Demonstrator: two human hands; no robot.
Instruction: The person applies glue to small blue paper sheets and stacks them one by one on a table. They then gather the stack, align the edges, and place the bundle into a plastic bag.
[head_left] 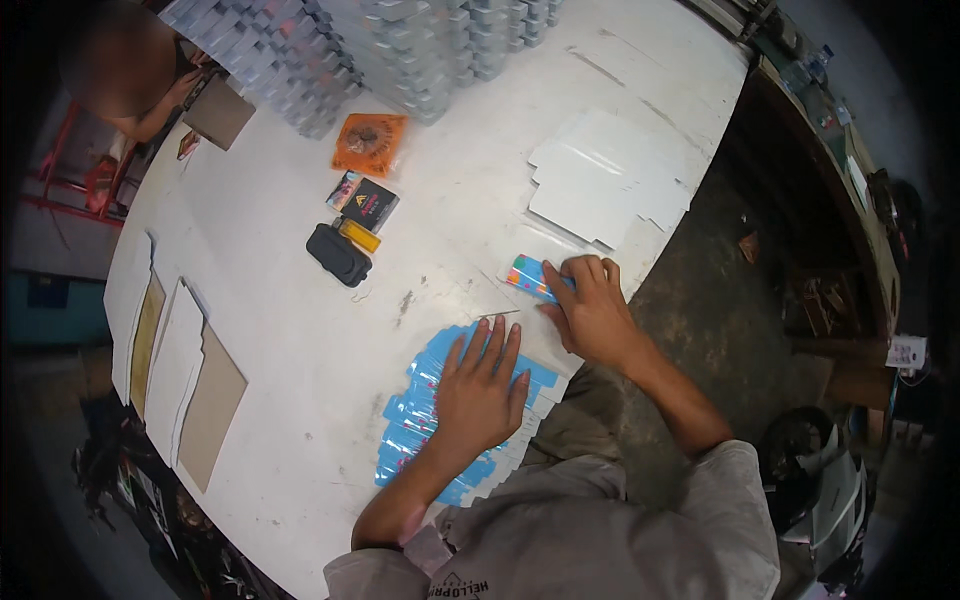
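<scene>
My left hand (478, 395) lies flat with fingers stretched out on a fanned pile of blue printed carton blanks (405, 410) at the table's near edge. To its right, my right hand (598, 310) closes thumb and fingers round the right end of a small blue carton (525, 274) with coloured spots. That carton rests on the white tabletop (450, 220), its right part hidden by my fingers. A thin dark strip (498, 314) lies just beyond my left fingertips. Flat white carton blanks (600, 180) are spread out beyond my right hand.
Tall stacks of pale cartons (390, 50) rise at the far side. Nearer are an orange packet (368, 145), a black pack (370, 203), a yellow lighter (360, 236) and a black case (338, 256). Cardboard sheets (212, 410) lie left. Another person (125, 70) is at far left.
</scene>
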